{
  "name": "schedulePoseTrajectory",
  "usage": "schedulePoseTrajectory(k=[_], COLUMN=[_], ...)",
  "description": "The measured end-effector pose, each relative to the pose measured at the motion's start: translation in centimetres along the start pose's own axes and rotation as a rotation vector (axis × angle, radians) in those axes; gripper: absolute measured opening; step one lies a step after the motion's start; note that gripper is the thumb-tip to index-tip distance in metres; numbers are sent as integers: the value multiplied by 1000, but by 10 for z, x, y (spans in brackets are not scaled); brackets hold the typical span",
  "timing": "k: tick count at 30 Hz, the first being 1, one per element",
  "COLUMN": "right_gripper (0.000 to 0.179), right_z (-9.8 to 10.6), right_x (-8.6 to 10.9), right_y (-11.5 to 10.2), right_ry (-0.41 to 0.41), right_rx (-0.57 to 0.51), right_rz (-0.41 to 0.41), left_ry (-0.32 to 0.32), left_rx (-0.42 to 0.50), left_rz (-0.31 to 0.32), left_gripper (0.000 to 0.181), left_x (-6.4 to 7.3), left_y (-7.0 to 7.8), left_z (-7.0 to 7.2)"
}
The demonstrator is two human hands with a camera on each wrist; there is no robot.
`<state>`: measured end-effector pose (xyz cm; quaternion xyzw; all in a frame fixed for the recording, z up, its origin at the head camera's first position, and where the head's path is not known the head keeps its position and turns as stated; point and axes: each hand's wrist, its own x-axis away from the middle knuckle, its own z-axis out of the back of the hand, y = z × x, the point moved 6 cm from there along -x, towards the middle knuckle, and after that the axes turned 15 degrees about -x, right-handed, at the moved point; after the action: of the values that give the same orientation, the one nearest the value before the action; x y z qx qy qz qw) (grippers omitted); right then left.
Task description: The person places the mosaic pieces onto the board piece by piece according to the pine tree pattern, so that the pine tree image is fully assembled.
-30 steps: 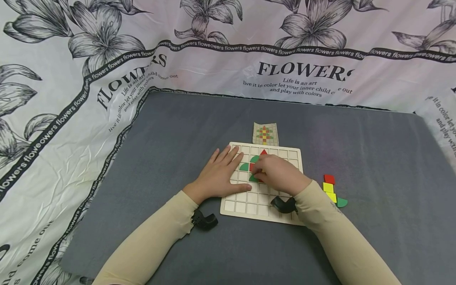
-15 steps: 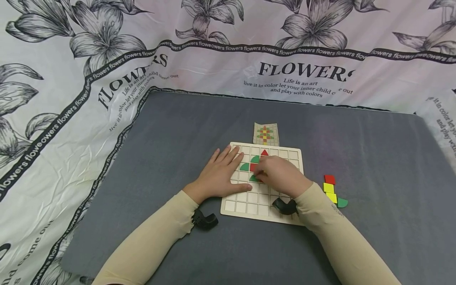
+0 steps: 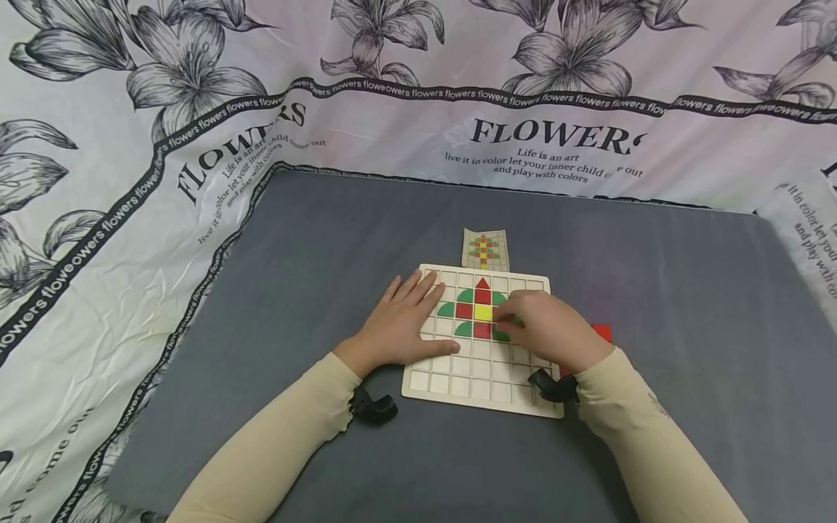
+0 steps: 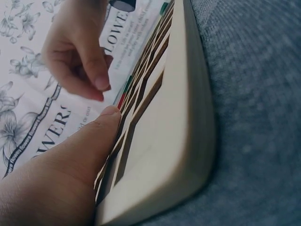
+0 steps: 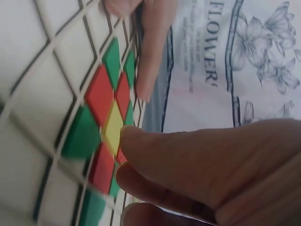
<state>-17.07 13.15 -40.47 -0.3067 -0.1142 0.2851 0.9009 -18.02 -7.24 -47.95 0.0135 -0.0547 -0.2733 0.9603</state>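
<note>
While the left hand (image 3: 402, 325) rests spread-fingered on the gridded board (image 3: 451, 381) at centre, the right hand (image 3: 552, 327) curls its fingers beside a yellow square (image 3: 483, 312); whether they pinch anything, I cannot tell. A card (image 3: 484, 250) lies above.

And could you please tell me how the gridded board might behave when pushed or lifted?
The gridded board is probably stiff, given its thick edge. Lying flat, it seems unlikely to roll or tip. The coloured pieces could slip out if it is tilted, as no fastening shows.
</note>
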Motion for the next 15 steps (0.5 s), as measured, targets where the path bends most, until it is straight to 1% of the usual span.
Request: schedulePoseTrajectory(k=[3, 8, 12, 15], right_gripper=[10, 13, 14, 14], right_z=[7, 19, 23, 28], right_x=[10, 24, 33, 44], right_y=[8, 20, 26, 31], right_ry=[13, 19, 18, 24], right_rx=[-13, -19, -27, -26], right_rz=[-19, -91, -130, -148], left_ry=[-3, 9, 1, 4], left_rx=[7, 24, 10, 6], left_rz=[2, 0, 6, 4], left_gripper=[111, 111, 111, 111], left_x=[0, -2, 0, -2], left_y=[1, 1, -1, 1], left_z=[-1, -1, -3, -4])
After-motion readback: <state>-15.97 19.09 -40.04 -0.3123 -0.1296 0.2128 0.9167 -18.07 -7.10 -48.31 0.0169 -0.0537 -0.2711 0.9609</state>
